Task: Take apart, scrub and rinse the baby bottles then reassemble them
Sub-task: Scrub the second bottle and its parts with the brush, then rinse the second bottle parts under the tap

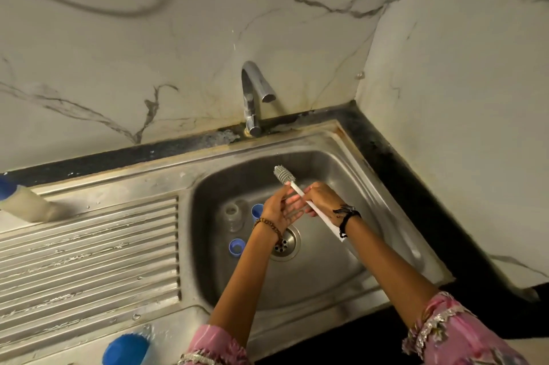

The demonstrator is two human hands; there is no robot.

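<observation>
Right hand [319, 198] grips bottle brush [297, 187]; left hand [277, 210] touches handle.

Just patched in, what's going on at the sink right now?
A person stands at a steel sink holding a bottle brush over the basin. The right hand grips its white handle; the left hand touches it lower down. A clear bottle and two blue parts lie in the basin, apart. The tap shows no water running.
</observation>
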